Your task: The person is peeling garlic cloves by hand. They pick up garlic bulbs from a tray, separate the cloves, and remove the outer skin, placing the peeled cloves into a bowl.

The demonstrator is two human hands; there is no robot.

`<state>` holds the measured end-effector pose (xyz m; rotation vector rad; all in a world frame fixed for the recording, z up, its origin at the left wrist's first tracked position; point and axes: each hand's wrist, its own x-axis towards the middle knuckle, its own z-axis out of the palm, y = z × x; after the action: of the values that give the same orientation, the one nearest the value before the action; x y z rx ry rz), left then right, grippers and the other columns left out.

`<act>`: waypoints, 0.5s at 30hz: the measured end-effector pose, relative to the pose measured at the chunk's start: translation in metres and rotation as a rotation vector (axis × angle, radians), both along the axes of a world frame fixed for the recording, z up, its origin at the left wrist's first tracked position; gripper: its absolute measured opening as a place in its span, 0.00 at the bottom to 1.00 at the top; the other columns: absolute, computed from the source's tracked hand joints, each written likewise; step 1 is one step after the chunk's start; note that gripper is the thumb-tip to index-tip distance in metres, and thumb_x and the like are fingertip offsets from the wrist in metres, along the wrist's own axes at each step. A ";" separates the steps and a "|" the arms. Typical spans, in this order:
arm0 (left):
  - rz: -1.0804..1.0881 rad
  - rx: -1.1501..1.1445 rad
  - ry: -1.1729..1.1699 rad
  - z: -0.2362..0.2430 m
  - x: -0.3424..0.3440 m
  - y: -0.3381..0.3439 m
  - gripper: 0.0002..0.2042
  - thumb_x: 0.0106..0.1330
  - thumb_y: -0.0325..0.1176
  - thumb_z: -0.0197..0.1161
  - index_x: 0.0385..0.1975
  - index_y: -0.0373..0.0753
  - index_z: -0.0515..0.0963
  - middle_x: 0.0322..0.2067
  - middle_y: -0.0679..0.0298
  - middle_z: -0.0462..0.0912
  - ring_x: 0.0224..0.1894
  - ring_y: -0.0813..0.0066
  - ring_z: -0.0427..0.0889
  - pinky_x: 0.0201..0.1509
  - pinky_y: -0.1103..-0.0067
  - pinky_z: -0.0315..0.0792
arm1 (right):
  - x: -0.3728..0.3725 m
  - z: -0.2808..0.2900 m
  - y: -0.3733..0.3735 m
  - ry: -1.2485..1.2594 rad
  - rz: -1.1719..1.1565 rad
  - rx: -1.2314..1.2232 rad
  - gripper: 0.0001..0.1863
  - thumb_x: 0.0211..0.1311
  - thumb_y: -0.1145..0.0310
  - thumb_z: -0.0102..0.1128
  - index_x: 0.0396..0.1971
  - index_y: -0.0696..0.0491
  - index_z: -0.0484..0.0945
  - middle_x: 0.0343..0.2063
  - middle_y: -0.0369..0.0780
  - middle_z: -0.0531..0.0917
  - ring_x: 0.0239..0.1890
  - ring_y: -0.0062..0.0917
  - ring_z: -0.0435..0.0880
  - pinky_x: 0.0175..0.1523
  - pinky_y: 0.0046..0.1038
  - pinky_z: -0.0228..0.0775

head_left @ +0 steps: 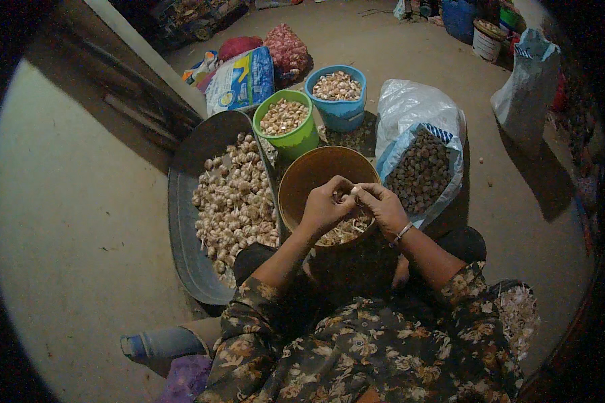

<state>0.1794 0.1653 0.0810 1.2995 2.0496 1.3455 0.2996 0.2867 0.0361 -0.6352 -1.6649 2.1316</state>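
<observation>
Both hands were together over the brown bucket [297,171], right about at its near rim. The right hand [383,208] had a tight pinch grip, thumb and fingertips closed on a small whitish garlic piece [354,191]. The left hand [328,205] was curled up against it, and its grip looked narrow too, fingers bunched at the same spot, but I honestly can't tell whether it had hold of that same bit or another one. Papery scraps [343,233] sat inside the bucket, below the fingers.

Just left of that was a long dark tub [183,178] with a big heap of whole garlic bulbs [238,195] in it. Beyond the brown bucket stood a green bucket [296,142] and a blue bucket [343,115], both loaded with loose cloves [336,86]. Over on the right, an open white sack [417,101] slumped on the floor [511,248], showing a load of dark, roundish lumps [420,173], too dim to make out properly.
</observation>
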 end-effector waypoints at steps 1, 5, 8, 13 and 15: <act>-0.011 -0.006 0.138 -0.007 -0.004 0.001 0.13 0.54 0.31 0.67 0.38 0.37 0.76 0.31 0.60 0.80 0.33 0.75 0.79 0.38 0.80 0.72 | 0.000 -0.004 0.001 -0.030 -0.006 0.011 0.17 0.61 0.60 0.59 0.40 0.58 0.79 0.35 0.37 0.82 0.37 0.17 0.78 0.44 0.21 0.69; -0.047 0.021 0.477 -0.007 -0.004 -0.001 0.16 0.50 0.31 0.66 0.41 0.40 0.76 0.34 0.59 0.80 0.37 0.61 0.80 0.39 0.73 0.74 | 0.000 -0.016 0.004 -0.084 0.001 0.005 0.18 0.60 0.58 0.61 0.39 0.59 0.79 0.34 0.37 0.82 0.35 0.17 0.77 0.42 0.21 0.70; -0.078 0.007 0.510 -0.003 0.000 -0.004 0.16 0.51 0.33 0.65 0.42 0.42 0.76 0.35 0.60 0.80 0.38 0.60 0.79 0.40 0.71 0.74 | 0.005 -0.006 0.001 -0.070 0.048 -0.048 0.19 0.58 0.57 0.62 0.39 0.59 0.79 0.32 0.37 0.83 0.34 0.17 0.78 0.41 0.21 0.70; -0.052 -0.042 0.546 0.007 0.003 -0.008 0.17 0.51 0.34 0.64 0.42 0.41 0.76 0.33 0.60 0.79 0.37 0.58 0.79 0.39 0.70 0.74 | 0.001 -0.019 0.007 -0.105 0.093 0.029 0.22 0.57 0.54 0.63 0.40 0.59 0.79 0.32 0.37 0.83 0.34 0.17 0.78 0.42 0.21 0.70; -0.038 -0.059 0.563 0.006 0.004 -0.009 0.16 0.52 0.33 0.64 0.42 0.40 0.76 0.33 0.60 0.80 0.36 0.60 0.79 0.38 0.71 0.74 | 0.000 -0.023 0.005 -0.107 0.104 0.037 0.24 0.56 0.52 0.63 0.41 0.60 0.79 0.32 0.37 0.83 0.34 0.18 0.78 0.42 0.22 0.70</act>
<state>0.1829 0.1558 0.0872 1.8364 2.3722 0.9614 0.3001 0.2919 0.0135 -0.6757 -1.8275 2.1667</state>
